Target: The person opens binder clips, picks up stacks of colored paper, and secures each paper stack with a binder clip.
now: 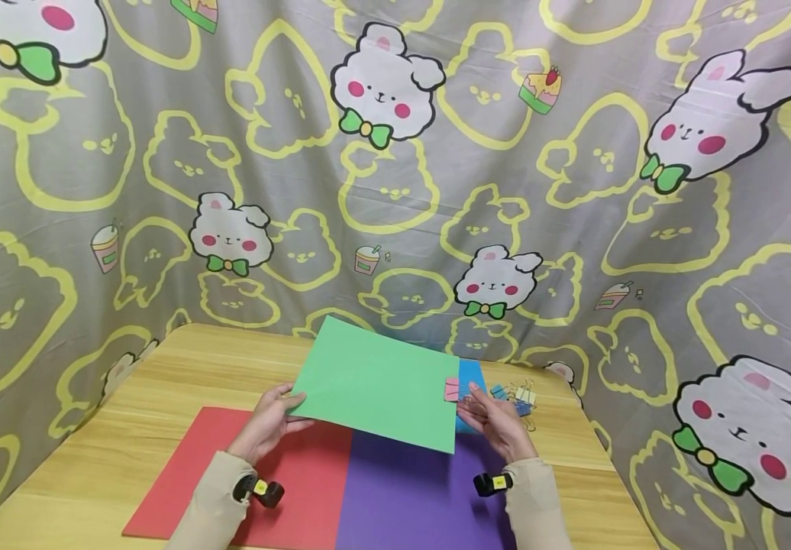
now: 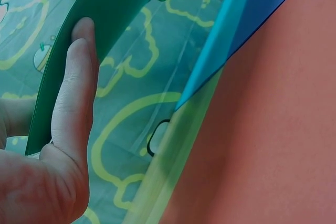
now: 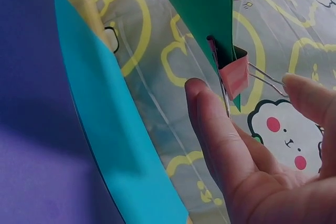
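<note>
A green sheet of paper or card is held up above the table, tilted. My left hand pinches its left edge, with the thumb on top and the fingers spread along the underside. On the sheet's right edge sits a pink binder clip. In the right wrist view the clip straddles the green edge. My right hand holds the clip by its wire handles: the thumb touches one handle, and the fingers lie against the other side.
A red sheet and a purple sheet lie side by side on the wooden table. Behind the right hand is a blue sheet. Several loose binder clips lie at the right. A patterned curtain encloses the back and sides.
</note>
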`<move>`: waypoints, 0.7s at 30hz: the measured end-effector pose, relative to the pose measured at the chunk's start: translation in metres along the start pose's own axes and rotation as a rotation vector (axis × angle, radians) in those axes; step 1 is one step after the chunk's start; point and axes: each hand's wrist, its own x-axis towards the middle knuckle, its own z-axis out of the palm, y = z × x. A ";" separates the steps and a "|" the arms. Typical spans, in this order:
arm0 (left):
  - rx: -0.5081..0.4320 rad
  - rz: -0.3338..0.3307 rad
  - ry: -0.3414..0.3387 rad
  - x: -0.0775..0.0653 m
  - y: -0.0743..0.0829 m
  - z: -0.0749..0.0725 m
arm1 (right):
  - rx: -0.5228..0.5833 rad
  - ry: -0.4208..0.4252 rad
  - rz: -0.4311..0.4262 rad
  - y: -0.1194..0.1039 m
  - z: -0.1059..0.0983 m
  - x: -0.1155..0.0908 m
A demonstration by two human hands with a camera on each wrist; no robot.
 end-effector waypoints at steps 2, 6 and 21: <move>-0.001 -0.001 -0.002 0.000 0.000 0.000 | 0.008 0.001 0.003 0.000 0.000 0.000; -0.004 0.001 -0.010 0.000 0.001 -0.001 | 0.014 -0.001 0.005 -0.001 0.000 -0.001; -0.012 0.000 0.003 -0.001 0.000 0.000 | 0.062 -0.025 0.017 -0.002 0.000 -0.003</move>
